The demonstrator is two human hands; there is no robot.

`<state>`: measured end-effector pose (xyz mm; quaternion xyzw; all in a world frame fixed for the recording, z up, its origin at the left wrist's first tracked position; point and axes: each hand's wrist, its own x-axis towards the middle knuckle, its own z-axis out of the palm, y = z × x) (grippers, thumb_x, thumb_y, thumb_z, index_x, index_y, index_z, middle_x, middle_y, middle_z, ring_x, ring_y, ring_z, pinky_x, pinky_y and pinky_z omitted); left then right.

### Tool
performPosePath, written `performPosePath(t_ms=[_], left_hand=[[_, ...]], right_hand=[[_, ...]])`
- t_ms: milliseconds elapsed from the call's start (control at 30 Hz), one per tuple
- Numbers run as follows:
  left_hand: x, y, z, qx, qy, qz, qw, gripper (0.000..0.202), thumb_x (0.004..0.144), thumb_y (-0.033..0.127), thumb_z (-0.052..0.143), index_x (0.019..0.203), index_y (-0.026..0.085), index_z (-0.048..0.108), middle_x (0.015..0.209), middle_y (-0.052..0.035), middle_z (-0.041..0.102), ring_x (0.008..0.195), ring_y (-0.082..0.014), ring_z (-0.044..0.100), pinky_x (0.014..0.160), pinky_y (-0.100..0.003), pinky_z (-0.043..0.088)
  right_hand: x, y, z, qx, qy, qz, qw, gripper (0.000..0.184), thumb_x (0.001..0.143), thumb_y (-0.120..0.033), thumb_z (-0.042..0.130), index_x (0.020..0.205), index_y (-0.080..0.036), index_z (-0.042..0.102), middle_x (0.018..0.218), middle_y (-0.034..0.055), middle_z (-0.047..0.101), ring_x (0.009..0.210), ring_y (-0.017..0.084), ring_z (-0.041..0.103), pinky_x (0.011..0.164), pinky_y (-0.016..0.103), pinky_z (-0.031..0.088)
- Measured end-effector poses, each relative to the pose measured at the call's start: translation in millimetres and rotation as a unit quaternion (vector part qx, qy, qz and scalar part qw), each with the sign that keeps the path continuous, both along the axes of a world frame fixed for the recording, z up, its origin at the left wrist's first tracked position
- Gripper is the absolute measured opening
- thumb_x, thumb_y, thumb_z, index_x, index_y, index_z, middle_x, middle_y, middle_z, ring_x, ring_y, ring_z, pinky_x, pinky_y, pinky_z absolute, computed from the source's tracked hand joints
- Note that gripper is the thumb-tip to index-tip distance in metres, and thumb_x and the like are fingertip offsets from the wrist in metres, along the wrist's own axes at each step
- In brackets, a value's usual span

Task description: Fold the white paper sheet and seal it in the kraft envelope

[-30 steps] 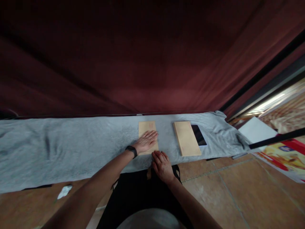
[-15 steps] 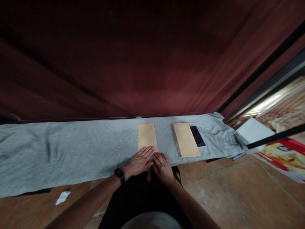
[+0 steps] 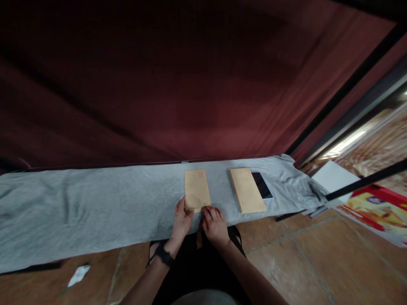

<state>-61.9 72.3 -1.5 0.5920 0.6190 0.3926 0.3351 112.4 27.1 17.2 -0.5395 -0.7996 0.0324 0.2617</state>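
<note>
A tan envelope [image 3: 196, 189] lies flat on a long grey cloth [image 3: 95, 203] spread on the floor. My left hand [image 3: 182, 220], with a black wristband, touches the envelope's near left corner, its thumb along the edge and its fingers curled. My right hand [image 3: 215, 224] rests at the near right corner with fingers bent onto the cloth. To the right sits a stack of tan envelopes [image 3: 247, 195] partly covering a dark phone [image 3: 262, 185].
A dark red curtain [image 3: 159, 84] hangs behind the cloth. Tiled floor [image 3: 302, 254] lies to the right, with a white sheet [image 3: 332, 177] and a colourful printed poster [image 3: 375, 207]. A crumpled white scrap [image 3: 79, 274] lies on the floor at the left.
My left hand slid back off the envelope's top to its near left corner, and its arm drew in. The right hand stayed at the near edge.
</note>
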Motion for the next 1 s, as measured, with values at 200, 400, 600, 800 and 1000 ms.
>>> performPosePath(t_ms=[200, 400, 600, 800, 1000], left_hand=[[12.4, 6.0, 28.5, -0.09, -0.165, 0.049, 0.981, 0.08, 0.079, 0.01, 0.053, 0.154, 0.016, 0.025, 0.106, -0.0077, 0.072, 0.094, -0.0215, 0.07, 0.091, -0.039, 0.056], [37.5, 4.1, 65.5, -0.053, -0.184, 0.031, 0.981, 0.076, 0.08, 0.014, 0.056, 0.152, 0.017, 0.032, 0.099, -0.0047, 0.072, 0.089, -0.0179, 0.069, 0.087, -0.033, 0.055], [38.8, 5.2, 75.3, 0.001, -0.174, -0.003, 0.985, 0.057, 0.094, 0.047, 0.053, 0.144, 0.02, 0.047, 0.124, -0.0112, 0.067, 0.11, -0.0216, 0.066, 0.093, -0.035, 0.055], [31.4, 3.3, 45.2, -0.06, -0.217, 0.056, 0.973, 0.07, 0.091, 0.043, 0.061, 0.151, 0.019, 0.035, 0.117, -0.0126, 0.07, 0.101, -0.0213, 0.07, 0.085, -0.035, 0.058], [32.5, 8.3, 35.5, -0.095, -0.246, 0.03, 0.964, 0.085, 0.083, 0.024, 0.064, 0.157, 0.017, 0.024, 0.091, -0.0041, 0.075, 0.082, -0.0183, 0.071, 0.075, -0.031, 0.057]], right_hand=[[-12.3, 1.8, 8.5, 0.001, -0.037, -0.035, 0.999, 0.039, 0.093, -0.017, 0.052, 0.132, -0.018, 0.057, 0.12, 0.0141, 0.065, 0.107, 0.028, 0.063, 0.097, 0.044, 0.05], [-17.4, 14.5, 32.8, -0.021, -0.038, -0.101, 0.994, 0.02, 0.097, -0.015, 0.051, 0.109, -0.021, 0.065, 0.096, 0.0112, 0.07, 0.081, 0.023, 0.069, 0.076, 0.035, 0.054], [-2.7, 36.6, 55.6, -0.108, 0.3, -0.157, 0.935, 0.026, 0.098, -0.032, 0.048, 0.083, -0.021, 0.066, 0.077, 0.0073, 0.071, 0.065, 0.019, 0.069, 0.063, 0.028, 0.052], [-10.5, 30.5, 38.1, -0.28, 0.705, -0.142, 0.636, 0.042, 0.066, -0.055, 0.081, 0.068, -0.021, 0.056, 0.06, 0.0008, 0.065, 0.056, 0.019, 0.067, 0.063, 0.033, 0.06], [-26.8, 15.2, 16.7, -0.313, 0.733, -0.136, 0.588, 0.043, 0.063, -0.052, 0.085, 0.075, -0.02, 0.06, 0.068, 0.0036, 0.069, 0.065, 0.02, 0.071, 0.071, 0.037, 0.061]])
